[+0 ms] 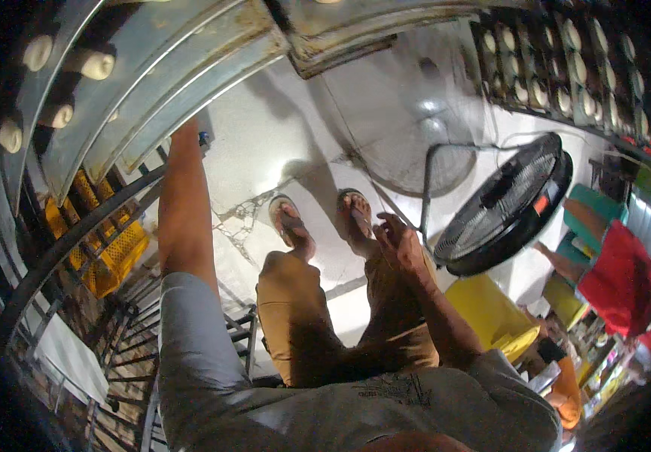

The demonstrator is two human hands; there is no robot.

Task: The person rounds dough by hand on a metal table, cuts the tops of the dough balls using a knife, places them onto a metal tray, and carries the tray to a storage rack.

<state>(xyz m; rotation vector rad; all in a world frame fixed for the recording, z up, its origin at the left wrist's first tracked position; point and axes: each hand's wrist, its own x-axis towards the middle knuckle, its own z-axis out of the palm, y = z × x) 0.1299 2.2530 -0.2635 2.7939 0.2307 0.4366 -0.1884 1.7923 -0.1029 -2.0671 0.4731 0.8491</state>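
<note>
Head view: the trays [227, 64] stand stacked in a rack, far left; the left forearm [184, 196] runs up to the lowest visible edge. Left hand hidden there, so I cannot tell whether its grip is spread, pressed together or pinching the rim. Right hand [400, 245] held in front of the right thigh, fingers loosely bent and apart, nothing seen in it; nearest thing is the fan [506, 203]. Handling, estimated: each tray stiff, flat, with some weight, awkward for its breadth; smooth metal may slip. Best hold: rim, at two opposite sides, kept level. The rolls [98, 65] on top look like soft dough, easily dented and likely to roll if tipped. Materials: tray faces dull grey metal, thin bright edges, brown staining along the far ones. Rolls pale, matte, stubby, rounded. Rack bar [77, 248] dark; its curve may be lens bend. Crates [118, 256] below, yellow perforated plastic. Fan round, black, with a fine wire cage. Far right, second rack [566, 68] with rows of similar pale pieces. Floor [246, 151] whitish, hard, cracked near the sandals [291, 218].
</note>
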